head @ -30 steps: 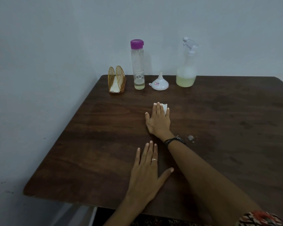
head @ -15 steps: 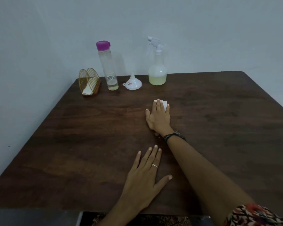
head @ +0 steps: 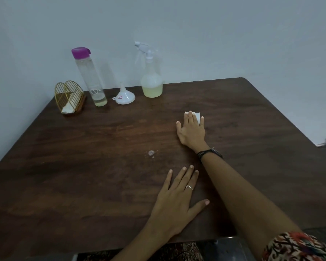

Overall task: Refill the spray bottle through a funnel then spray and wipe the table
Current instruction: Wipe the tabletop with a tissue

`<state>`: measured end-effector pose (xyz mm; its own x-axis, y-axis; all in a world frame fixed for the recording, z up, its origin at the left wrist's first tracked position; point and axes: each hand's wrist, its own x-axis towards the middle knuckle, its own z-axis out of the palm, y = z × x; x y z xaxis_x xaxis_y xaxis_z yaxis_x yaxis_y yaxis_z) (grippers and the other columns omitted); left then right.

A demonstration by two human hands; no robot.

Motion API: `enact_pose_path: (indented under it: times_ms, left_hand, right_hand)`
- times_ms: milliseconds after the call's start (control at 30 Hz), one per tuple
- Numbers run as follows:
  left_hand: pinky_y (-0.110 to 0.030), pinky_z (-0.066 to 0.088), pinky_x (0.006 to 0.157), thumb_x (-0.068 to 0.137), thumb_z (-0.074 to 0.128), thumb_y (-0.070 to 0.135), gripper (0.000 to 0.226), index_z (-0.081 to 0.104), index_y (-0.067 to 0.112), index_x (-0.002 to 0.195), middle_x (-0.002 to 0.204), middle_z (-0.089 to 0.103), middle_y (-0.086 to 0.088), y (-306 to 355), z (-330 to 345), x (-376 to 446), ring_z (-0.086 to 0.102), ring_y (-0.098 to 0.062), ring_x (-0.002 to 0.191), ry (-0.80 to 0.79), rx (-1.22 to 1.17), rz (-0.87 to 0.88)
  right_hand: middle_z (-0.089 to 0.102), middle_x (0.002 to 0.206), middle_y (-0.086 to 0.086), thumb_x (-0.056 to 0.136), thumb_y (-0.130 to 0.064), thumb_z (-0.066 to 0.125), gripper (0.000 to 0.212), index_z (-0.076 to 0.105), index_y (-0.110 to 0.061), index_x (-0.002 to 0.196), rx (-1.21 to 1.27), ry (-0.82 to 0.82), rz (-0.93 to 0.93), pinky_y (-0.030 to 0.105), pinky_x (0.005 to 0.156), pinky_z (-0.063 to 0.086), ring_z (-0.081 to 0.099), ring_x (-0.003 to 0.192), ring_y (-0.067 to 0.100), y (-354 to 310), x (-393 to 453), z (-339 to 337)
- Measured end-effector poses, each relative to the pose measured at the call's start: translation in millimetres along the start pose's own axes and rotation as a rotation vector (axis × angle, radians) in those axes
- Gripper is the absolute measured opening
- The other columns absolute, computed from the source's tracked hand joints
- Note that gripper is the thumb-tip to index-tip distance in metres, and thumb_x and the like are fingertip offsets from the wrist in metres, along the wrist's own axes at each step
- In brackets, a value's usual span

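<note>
My right hand (head: 192,131) lies flat on a folded white tissue (head: 197,116) and presses it onto the dark wooden table (head: 83,166); only the tissue's far edge shows past the fingertips. My left hand (head: 178,200) rests palm down near the front edge, fingers spread, holding nothing. At the back stands the clear spray bottle (head: 151,80) with a white trigger head and pale yellow liquid in its base. A white funnel (head: 124,96) sits upside down to its left. Beside that is a tall clear bottle (head: 91,78) with a purple cap.
A gold wire napkin holder (head: 69,97) with a white napkin stands at the back left corner. A small whitish wet spot (head: 151,153) marks the tabletop left of my right wrist. A wall runs behind and to the left of the table.
My right hand has slid the tissue to the right across the table, uncovering the small wet spot. My view has shifted right. The left hand stays flat in place.
</note>
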<state>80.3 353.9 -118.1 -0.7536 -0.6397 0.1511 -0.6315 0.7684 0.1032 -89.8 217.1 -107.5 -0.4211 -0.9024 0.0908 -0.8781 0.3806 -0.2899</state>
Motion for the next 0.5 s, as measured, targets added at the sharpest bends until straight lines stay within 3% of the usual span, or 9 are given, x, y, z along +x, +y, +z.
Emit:
enact_pose_path:
  times_ms: [500]
  left_hand:
    - [-0.036, 0.018, 0.108, 0.092, 0.013, 0.063, 0.071, 0.042, 0.018, 0.139, 0.145, 0.043, 0.002, 0, 1, -1, 0.038, -0.01, 0.135, 0.022, -0.01, 0.004]
  right_hand:
    - [0.013, 0.159, 0.01, 0.1, -0.038, 0.024, 0.06, 0.014, -0.006, 0.15, 0.01, 0.041, 0.13, 0.045, 0.118, -0.004, 0.009, 0.147, 0.02, 67, -19, -21]
